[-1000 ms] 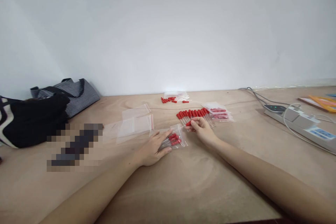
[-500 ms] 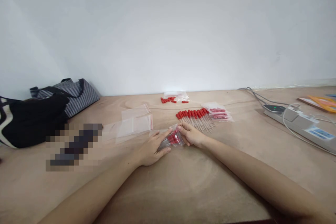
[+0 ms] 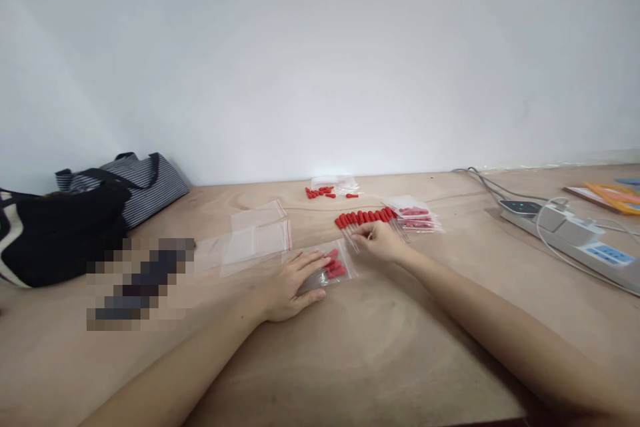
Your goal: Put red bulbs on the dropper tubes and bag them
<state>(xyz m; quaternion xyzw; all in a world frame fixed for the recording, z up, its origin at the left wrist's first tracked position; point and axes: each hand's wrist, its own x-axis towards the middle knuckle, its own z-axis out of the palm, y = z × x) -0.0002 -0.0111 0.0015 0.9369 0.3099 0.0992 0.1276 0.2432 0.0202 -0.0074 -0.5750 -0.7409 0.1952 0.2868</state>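
My left hand lies with its fingers spread on a clear zip bag that holds several droppers with red bulbs. My right hand is over the clear stems of a row of red-bulbed droppers, thumb and fingertips drawn together; whether a stem is pinched between them is too small to tell. Flat clear bags with red seal lines lie beyond my left hand. Filled bags are piled at the right end of the row.
Loose red bulbs lie by another clear bag near the wall. A power strip with cables is at right, near orange items. Black and striped bags stand at left, behind a blurred dark object.
My right hand has let go of the zip bag's edge and moved up and right to the dropper row. The bag now lies flatter under my left hand, which has hardly moved.
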